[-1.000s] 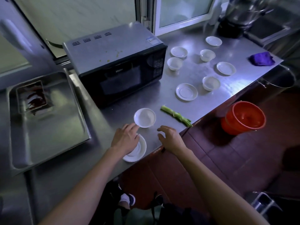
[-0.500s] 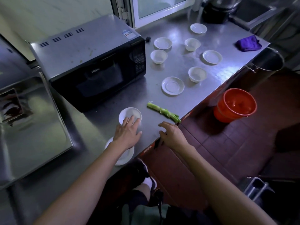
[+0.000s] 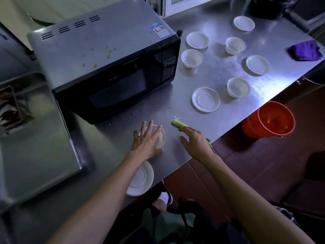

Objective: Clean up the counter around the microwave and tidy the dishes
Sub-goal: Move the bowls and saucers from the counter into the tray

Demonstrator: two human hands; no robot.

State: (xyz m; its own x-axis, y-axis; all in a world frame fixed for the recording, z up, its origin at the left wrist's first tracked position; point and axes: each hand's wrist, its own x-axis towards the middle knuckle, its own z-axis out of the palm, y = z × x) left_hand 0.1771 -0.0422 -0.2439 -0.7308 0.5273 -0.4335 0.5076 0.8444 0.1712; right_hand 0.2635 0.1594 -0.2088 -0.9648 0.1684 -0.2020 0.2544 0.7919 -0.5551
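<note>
Our left hand lies spread, fingers straight, over a small white bowl in front of the microwave, touching but not gripping it; our right hand hovers relaxed and empty over a green vegetable stalk, just right of that bowl. A white saucer sits nearer us than the microwave, at the steel counter edge. To the microwave's right, more white saucers and bowls stand scattered, a purple cloth farthest off. We judge the gathering of dishes has barely begun. The next move likely calls for curling fingers round the bowl's rim and setting it on the saucer, and pinching up the stalk, perhaps for the red bucket on the floor below.
</note>
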